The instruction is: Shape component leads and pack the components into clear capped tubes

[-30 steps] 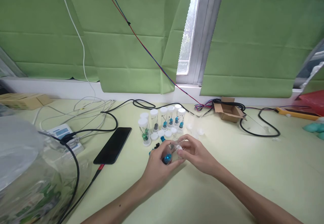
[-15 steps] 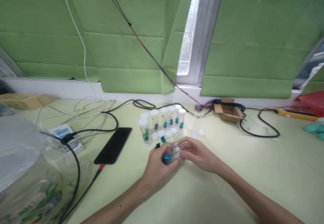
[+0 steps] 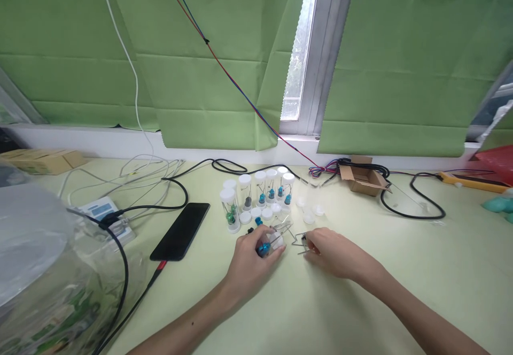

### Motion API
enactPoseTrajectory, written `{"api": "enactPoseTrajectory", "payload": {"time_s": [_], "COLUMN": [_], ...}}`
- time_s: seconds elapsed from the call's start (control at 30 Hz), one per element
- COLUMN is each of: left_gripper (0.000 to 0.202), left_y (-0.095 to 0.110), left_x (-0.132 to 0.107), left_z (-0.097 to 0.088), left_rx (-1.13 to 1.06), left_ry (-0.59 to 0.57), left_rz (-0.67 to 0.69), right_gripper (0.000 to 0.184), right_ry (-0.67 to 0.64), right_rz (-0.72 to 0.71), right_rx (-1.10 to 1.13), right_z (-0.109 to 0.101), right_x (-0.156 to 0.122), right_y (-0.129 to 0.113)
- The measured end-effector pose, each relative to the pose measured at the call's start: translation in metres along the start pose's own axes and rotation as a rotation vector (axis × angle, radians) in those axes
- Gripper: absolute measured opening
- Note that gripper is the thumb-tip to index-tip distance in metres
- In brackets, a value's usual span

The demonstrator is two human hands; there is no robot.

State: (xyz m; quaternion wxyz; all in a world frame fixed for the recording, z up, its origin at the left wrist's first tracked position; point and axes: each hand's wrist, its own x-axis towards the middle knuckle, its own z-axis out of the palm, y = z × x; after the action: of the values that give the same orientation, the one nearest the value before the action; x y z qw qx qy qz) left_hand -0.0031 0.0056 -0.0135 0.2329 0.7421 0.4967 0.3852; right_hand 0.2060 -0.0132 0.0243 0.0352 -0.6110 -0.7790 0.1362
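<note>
Blue shows between the curled fingers of the left hand, which pinches a small blue component low over the surface, about midway along it and nearer its far edge than its near one. Half a second ago both hands were closed together round that spot; now the right hand has pulled away towards the right edge and the two are clearly apart. Its fingertips are drawn together on the end of a bent wire that lies between the hands. Something pale or clear sits under the left fingertips, beside the component, but the fingers cover most of it and I cannot tell whether it is a vial or a cap. Just beyond, towards the far edge, the row of capped vials and the loose white caps stand as before. A black phone lies towards the left edge, and a plastic bag at the near left corner is cut off by the frame.
</note>
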Motion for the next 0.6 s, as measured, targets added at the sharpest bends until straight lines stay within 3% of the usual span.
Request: {"api": "enactPoseTrajectory", "payload": {"time_s": [0.3, 0.6], "left_gripper": [0.021, 0.020], "left_y": [-0.004, -0.003], "left_x": [0.000, 0.000], "left_z": [0.003, 0.002], "left_rx": [0.012, 0.007], "left_ry": [0.013, -0.007], "left_rz": [0.042, 0.036], "right_gripper": [0.029, 0.040], "right_ry": [-0.062, -0.069], "right_rz": [-0.007, 0.035], "right_rx": [-0.228, -0.293], "right_z": [0.017, 0.016], "right_x": [0.001, 0.001], "right_y": [-0.004, -0.013]}}
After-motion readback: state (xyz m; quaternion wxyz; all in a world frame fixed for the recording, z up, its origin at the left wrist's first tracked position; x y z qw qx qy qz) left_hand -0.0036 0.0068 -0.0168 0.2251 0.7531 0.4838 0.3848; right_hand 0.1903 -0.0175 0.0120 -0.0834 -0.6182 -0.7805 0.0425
